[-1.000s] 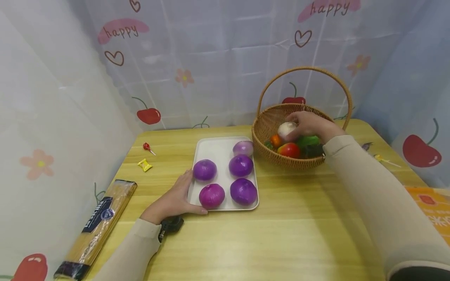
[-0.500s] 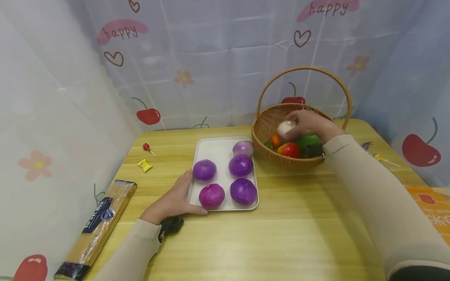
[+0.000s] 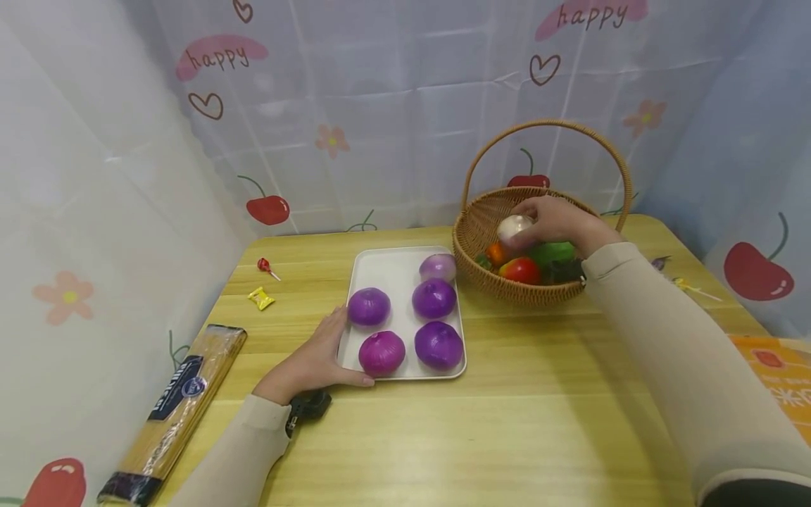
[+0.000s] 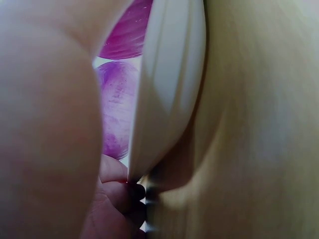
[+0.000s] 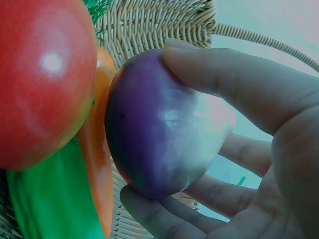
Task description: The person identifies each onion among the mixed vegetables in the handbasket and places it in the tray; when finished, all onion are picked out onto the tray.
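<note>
My right hand point(image 3: 554, 224) is inside the wicker basket point(image 3: 484, 282), its thumb and fingers around a purple-and-white turnip point(image 5: 164, 124). Seen from the head, the white side of this turnip point(image 3: 514, 229) faces up. Beside it in the basket lie a red tomato-like fruit point(image 3: 521, 270), an orange pepper-like vegetable point(image 3: 496, 253) and a green vegetable point(image 3: 554, 253). At the front left corner of a white tray point(image 3: 386, 264), my left hand point(image 3: 313, 359) holds the rim, thumb along the front edge, fingers at the left side. Several purple onions point(image 3: 434, 298) sit on the tray.
On the left lie a pack of noodles point(image 3: 184, 401), a yellow wrapped candy point(image 3: 260, 298) and a red lollipop point(image 3: 265, 266). A yellow lollipop point(image 3: 687, 286) and an orange packet point(image 3: 776, 373) are on the right. The basket's tall handle point(image 3: 551, 124) arches above my right hand.
My right hand has shifted slightly left and up with the turnip in its grip. My left hand and the tray have stayed where they were.
</note>
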Tool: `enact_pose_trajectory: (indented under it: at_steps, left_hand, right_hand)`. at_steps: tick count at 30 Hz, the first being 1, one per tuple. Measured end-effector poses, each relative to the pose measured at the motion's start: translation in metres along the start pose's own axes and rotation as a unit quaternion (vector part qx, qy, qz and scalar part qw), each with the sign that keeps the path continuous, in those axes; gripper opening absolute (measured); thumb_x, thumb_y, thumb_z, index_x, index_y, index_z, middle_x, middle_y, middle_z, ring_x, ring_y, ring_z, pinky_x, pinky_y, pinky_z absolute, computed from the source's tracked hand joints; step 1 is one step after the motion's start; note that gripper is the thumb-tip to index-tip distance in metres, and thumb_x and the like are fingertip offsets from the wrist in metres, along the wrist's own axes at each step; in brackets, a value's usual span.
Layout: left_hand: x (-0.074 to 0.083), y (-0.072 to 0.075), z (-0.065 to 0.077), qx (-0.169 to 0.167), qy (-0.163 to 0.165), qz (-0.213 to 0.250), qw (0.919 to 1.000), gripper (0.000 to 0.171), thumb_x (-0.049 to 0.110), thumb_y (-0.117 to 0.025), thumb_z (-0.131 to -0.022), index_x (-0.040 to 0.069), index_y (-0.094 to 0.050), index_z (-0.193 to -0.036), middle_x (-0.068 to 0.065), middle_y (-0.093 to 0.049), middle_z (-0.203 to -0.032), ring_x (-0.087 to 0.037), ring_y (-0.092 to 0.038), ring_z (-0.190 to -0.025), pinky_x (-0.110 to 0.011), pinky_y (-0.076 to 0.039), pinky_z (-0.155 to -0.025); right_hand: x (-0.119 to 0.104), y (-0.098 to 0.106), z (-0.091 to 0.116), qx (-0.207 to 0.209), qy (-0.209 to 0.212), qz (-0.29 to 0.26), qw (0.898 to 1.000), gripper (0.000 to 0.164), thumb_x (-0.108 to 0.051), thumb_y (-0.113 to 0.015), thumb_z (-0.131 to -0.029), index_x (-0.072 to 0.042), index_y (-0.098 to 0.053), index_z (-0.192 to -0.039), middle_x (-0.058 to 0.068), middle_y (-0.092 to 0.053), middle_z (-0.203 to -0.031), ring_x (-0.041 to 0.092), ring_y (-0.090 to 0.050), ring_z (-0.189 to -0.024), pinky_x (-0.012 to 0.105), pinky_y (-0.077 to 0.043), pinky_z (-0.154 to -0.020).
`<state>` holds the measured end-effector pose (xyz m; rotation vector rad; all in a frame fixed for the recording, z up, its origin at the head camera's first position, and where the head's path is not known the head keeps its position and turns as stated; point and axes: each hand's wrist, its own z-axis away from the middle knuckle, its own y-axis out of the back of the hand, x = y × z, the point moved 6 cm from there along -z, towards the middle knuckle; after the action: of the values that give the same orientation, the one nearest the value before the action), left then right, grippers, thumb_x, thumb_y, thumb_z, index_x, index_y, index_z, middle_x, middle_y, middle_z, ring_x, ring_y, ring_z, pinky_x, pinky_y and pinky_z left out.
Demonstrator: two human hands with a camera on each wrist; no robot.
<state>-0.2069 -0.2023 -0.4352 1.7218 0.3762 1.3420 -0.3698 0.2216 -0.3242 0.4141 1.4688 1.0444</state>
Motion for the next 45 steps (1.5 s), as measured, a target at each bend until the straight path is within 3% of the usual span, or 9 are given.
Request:
enact_pose_trajectory:
  at_steps: [10,17,26,35,41,45]
  left_hand:
    - [-0.001,0.0,0.0,-0.002,0.005,-0.004,1.0,0.148,0.068,-0.094,-0.065,0.023,-0.002,-0.171,-0.002,-0.008,-0.175,-0.033,-0.005,-0.159,-0.056,-0.005,-0.125]
    - [-0.001,0.0,0.001,0.0,0.003,-0.001,1.0,0.148,0.067,-0.095,-0.064,0.026,-0.001,-0.171,-0.001,-0.008,-0.175,-0.034,-0.005,-0.159,-0.058,-0.006,-0.124]
    - [0.0,0.001,0.002,0.0,0.004,0.003,1.0,0.147,0.067,-0.094,-0.065,0.023,-0.003,-0.171,-0.005,-0.01,-0.175,-0.036,-0.005,-0.158,-0.061,-0.007,-0.124]
    - [-0.001,0.003,0.003,0.005,0.001,0.006,1.0,0.147,0.065,-0.096,-0.064,0.024,-0.003,-0.171,-0.005,-0.01,-0.175,-0.033,-0.006,-0.159,-0.059,-0.007,-0.124]
    - [-0.003,0.001,0.0,0.007,-0.002,0.006,1.0,0.146,0.066,-0.095,-0.064,0.028,-0.002,-0.171,-0.002,-0.013,-0.174,-0.029,-0.009,-0.158,-0.058,-0.01,-0.124]
    - [-0.002,0.0,-0.001,0.006,-0.004,0.013,0.9999,0.144,0.066,-0.095,-0.065,0.033,-0.002,-0.17,0.002,-0.015,-0.174,-0.027,-0.01,-0.158,-0.058,-0.012,-0.124]
  right_hand:
    - [-0.021,0.0,0.002,0.021,0.053,0.006,0.998,0.071,-0.038,-0.084,-0.092,-0.001,-0.058,-0.147,0.023,-0.06,-0.139,0.038,-0.056,-0.119,0.056,-0.048,-0.098]
    - [-0.055,-0.001,0.007,0.033,0.096,0.009,0.995,0.067,-0.039,-0.081,-0.095,-0.004,-0.06,-0.148,0.022,-0.061,-0.139,0.039,-0.056,-0.124,0.057,-0.047,-0.103]
    - [-0.104,-0.014,0.004,0.025,0.122,-0.022,0.992,0.073,-0.046,-0.085,-0.09,-0.009,-0.061,-0.147,0.015,-0.066,-0.131,0.032,-0.059,-0.118,0.051,-0.049,-0.1]
    - [-0.162,-0.059,-0.019,-0.019,0.144,-0.062,0.987,0.07,-0.042,-0.085,-0.089,-0.011,-0.061,-0.147,0.015,-0.063,-0.135,0.032,-0.062,-0.118,0.046,-0.052,-0.097]
    - [-0.188,-0.101,-0.042,-0.02,0.164,-0.015,0.986,0.065,-0.043,-0.085,-0.088,-0.008,-0.065,-0.139,0.012,-0.066,-0.127,0.027,-0.059,-0.113,0.04,-0.05,-0.096]
    - [-0.187,-0.125,-0.054,-0.012,0.137,0.024,0.99,0.067,-0.045,-0.083,-0.089,-0.003,-0.064,-0.138,0.013,-0.066,-0.123,0.028,-0.058,-0.109,0.04,-0.05,-0.094]
